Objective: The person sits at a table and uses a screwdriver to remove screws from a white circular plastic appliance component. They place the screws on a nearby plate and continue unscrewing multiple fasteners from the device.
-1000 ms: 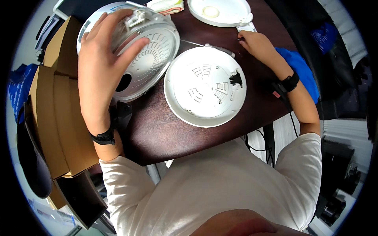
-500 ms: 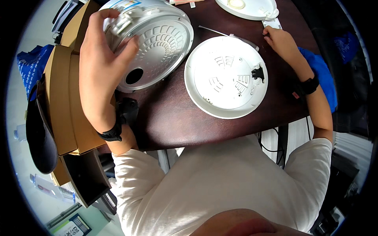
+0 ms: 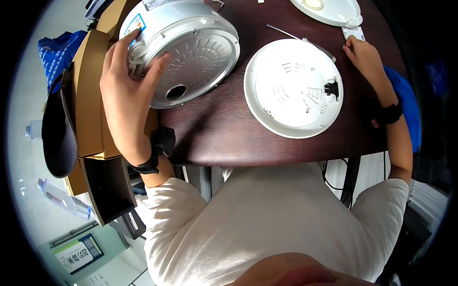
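A round white and silver appliance body (image 3: 168, 23), like a rice cooker, is tipped on its side at the back left. Its slotted metal face (image 3: 202, 62) with an oval hole looks towards me. My left hand (image 3: 125, 81) straddles the white plastic fitting at its left edge, thumb by the metal face, fingers on the labelled wall. In front of me lies a round white vented cover (image 3: 291, 88) with a black socket piece (image 3: 331, 89). My right hand (image 3: 366, 58), fingers curled, is at a small white plate (image 3: 354, 33); whatever its fingertips hold is hidden.
A screwdriver (image 3: 286, 33) lies behind the cover. The white lid (image 3: 329, 12) sits at the far right, and blue cloth (image 3: 405, 109) by my right forearm. Cardboard boxes (image 3: 89, 102) and a black cap (image 3: 59, 136) border the table's left side.
The appliance body has turned in my left hand, showing more of its outer wall. The left fingers have shifted along its edge. The whole view has swung; my right hand stays beside the white plate.
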Available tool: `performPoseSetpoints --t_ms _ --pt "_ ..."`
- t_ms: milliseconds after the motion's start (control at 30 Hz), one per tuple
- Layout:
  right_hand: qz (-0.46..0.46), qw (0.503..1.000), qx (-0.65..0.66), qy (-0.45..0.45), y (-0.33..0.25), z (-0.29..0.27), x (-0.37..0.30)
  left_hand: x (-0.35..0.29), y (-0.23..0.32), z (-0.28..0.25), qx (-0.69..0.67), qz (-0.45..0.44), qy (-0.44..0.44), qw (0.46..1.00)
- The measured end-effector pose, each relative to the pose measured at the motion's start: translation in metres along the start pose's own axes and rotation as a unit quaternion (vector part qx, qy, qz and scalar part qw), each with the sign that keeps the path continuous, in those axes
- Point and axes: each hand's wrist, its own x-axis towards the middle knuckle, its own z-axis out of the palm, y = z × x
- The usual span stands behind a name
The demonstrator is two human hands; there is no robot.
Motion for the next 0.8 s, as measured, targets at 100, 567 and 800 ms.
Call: performPoseSetpoints --t_ms 100,567,800 --pt "-0.005 1.000 0.008 0.009 -0.007 -0.006 0.004 -0.005 -0.004 0.000 0.003 0.010 0.004 1.000" --pt "-0.052 0.998 -0.039 -0.003 0.001 0.013 0.022 0.003 0.004 0.011 -0.001 0.061 0.040 0.997" --pt "-0.048 0.997 -0.040 -0.042 0.002 0.006 0.026 0.001 0.001 0.014 -0.020 0.056 0.048 0.997"
